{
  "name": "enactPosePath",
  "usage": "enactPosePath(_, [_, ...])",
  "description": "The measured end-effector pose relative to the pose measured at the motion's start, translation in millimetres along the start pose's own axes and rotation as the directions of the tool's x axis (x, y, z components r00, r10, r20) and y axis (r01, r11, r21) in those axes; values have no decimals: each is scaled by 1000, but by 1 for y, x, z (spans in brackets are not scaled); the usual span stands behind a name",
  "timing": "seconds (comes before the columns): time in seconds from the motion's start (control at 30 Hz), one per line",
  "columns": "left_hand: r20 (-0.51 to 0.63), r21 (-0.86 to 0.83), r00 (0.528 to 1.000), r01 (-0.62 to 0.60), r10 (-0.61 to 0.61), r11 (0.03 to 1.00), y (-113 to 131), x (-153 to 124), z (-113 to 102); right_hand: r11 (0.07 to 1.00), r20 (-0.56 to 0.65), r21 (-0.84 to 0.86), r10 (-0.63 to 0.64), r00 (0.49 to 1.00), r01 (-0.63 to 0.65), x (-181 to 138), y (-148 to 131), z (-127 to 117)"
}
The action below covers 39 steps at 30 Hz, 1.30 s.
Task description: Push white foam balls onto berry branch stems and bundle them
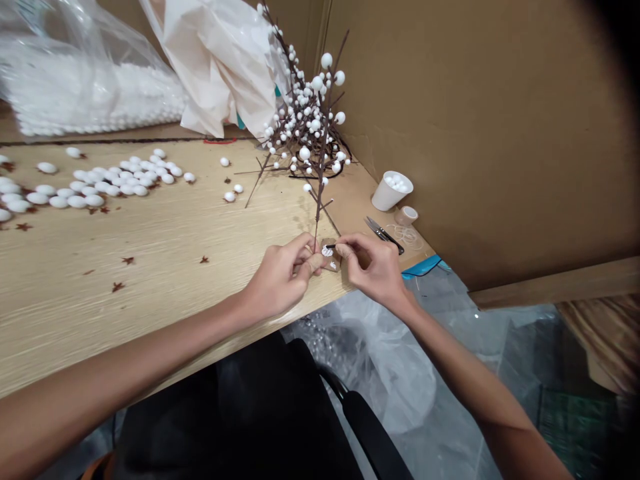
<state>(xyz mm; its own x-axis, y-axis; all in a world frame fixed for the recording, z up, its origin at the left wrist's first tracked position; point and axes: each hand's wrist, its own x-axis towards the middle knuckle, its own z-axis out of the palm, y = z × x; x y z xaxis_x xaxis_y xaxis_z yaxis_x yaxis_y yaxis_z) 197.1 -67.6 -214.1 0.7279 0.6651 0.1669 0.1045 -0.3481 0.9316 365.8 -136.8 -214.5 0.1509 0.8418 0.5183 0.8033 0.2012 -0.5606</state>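
My left hand (284, 273) is closed, pinching the bottom of a thin brown twig branch (320, 153) that stands upright and carries white foam balls on its tips. My right hand (373, 263) is closed in a pinch just to the right, holding a small white foam ball (327, 251) against the stem's base, over a small brown piece (333, 261) on the wooden table (165, 260). Both hands work at the table's near right edge. Behind the held branch lies a pile of finished ball-tipped branches (300, 127).
Loose white foam balls (100, 183) and small brown star-shaped bits (117, 287) lie scattered at left. A white cup of balls (391, 190), a small lid (407, 215) and black scissors (384, 235) sit at right. Plastic bags (75, 80) stand behind; a cardboard wall (475, 133) is at right.
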Motion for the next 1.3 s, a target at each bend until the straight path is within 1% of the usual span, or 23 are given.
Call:
enactPosePath(0.17, [8,-11,1000,4,-4,1000,0,0,0,999,58,36,30,998,-32,-1,-4,-1])
enactPosePath(0.37, [-13,15,1000,-17,17,1000,1,0,1,983,108,129,121,987,-134,-3,-5,1])
enactPosePath(0.43, [-16,18,1000,-22,23,1000,1,0,1,965,87,182,174,981,-188,-3,-2,3])
enactPosePath(0.53, [-10,9,1000,-24,24,1000,2,-1,1,931,-8,283,241,971,-229,2,-1,2])
enactPosePath(0.6, [-10,-20,1000,-28,27,999,1,-2,1,892,-56,381,284,957,-242,8,-2,-2])
enactPosePath(0.67, [-27,-69,999,-35,33,997,1,-4,1,835,-78,491,327,942,-249,15,-5,-8])
enactPosePath(0.77, [-62,-134,998,-41,32,990,1,-5,-1,740,-75,622,381,922,-255,25,-13,-17])
enactPosePath(0.87, [-92,-158,995,-38,23,987,4,-8,-6,627,-37,731,432,901,-270,33,-27,-23])
enactPosePath(0.97, [-125,-148,991,-57,39,987,9,-15,-19,536,-1,808,420,908,-247,41,-46,-25])
enactPosePath(1.03, [-152,-115,987,-75,57,991,11,-24,-33,499,24,836,384,923,-229,47,-61,-23])
enactPosePath(1.1, [-183,-97,982,-63,45,993,13,-35,-50,463,47,861,340,939,-211,55,-77,-18])
enactPosePath(1.2, [-252,-115,968,-25,-5,993,15,-55,-79,404,68,899,260,963,-172,71,-105,-1])
enactPosePath(1.3, [-361,-122,932,-2,-42,993,14,-76,-108,358,39,929,171,985,-99,90,-135,26])
